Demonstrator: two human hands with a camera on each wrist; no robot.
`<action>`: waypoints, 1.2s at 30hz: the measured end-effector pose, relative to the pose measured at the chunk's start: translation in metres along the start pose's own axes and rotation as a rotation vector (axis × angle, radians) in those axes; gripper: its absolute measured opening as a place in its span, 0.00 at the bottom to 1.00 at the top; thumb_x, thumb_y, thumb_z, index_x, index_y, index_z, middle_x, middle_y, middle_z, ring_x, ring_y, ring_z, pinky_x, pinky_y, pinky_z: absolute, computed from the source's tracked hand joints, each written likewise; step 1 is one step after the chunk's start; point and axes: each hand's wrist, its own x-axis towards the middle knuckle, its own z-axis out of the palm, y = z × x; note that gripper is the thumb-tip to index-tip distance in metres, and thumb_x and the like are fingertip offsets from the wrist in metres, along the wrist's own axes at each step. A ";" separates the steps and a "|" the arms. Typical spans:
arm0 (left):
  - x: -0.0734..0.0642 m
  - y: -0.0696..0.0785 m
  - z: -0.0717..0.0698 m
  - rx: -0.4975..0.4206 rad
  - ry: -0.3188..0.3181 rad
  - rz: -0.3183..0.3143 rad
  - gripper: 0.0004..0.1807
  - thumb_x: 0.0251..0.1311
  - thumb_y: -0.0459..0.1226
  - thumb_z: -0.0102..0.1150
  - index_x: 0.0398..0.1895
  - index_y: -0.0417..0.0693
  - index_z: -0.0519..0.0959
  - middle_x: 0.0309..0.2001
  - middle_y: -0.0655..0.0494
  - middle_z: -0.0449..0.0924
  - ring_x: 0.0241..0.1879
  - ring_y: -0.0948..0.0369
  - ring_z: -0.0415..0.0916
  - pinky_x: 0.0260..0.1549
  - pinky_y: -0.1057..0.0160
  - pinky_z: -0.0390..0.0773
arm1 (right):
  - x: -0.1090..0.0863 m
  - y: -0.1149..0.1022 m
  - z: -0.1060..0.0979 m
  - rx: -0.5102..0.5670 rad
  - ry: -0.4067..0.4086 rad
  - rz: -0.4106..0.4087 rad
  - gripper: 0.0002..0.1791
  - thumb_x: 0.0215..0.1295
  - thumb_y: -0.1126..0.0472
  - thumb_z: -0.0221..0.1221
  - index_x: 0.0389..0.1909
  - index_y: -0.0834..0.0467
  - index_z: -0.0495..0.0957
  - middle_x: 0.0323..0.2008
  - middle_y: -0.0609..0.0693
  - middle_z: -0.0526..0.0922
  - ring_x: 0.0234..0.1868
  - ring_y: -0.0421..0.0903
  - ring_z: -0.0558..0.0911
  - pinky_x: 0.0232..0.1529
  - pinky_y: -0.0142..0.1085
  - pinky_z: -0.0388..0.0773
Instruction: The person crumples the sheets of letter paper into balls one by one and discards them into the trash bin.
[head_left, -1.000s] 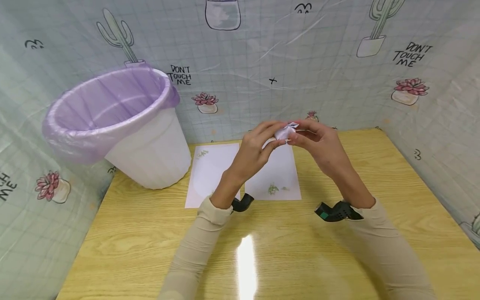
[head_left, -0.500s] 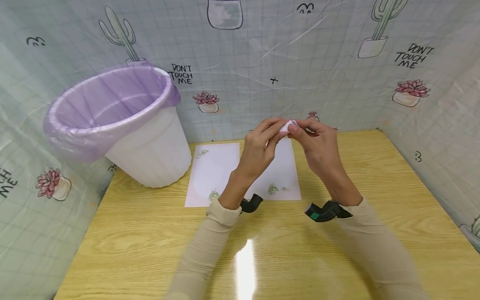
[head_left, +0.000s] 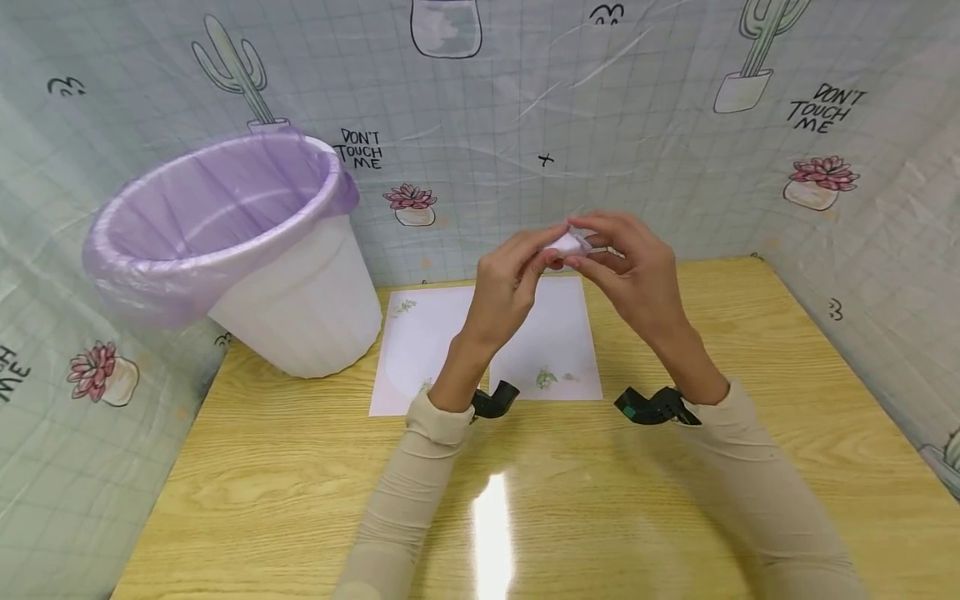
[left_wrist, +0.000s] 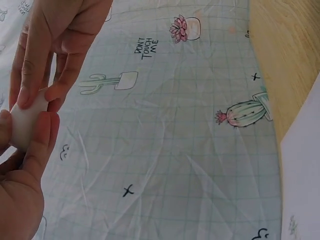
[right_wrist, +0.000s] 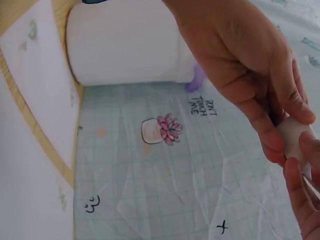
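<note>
Between them, the left hand [head_left: 506, 285] and the right hand [head_left: 643, 279] pinched a white wad [head_left: 567, 245], seemingly paper though half hidden from me, up above the table [head_left: 292, 492], where a slackened grip could have let it spring open or drop.

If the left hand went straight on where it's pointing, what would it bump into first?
The left hand would likely meet the right hand, just past the small white wad both hold; the patterned sheet looks farther back, though depth is unclear.
</note>
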 end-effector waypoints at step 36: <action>-0.078 0.085 -0.227 0.731 0.773 -0.285 0.13 0.56 0.34 0.57 0.45 0.39 0.81 0.50 0.61 0.69 0.56 0.62 0.57 0.58 0.65 0.51 | -0.003 -0.015 -0.010 -0.012 -0.060 0.070 0.12 0.50 0.77 0.65 0.38 0.70 0.82 0.34 0.59 0.81 0.32 0.40 0.82 0.37 0.27 0.80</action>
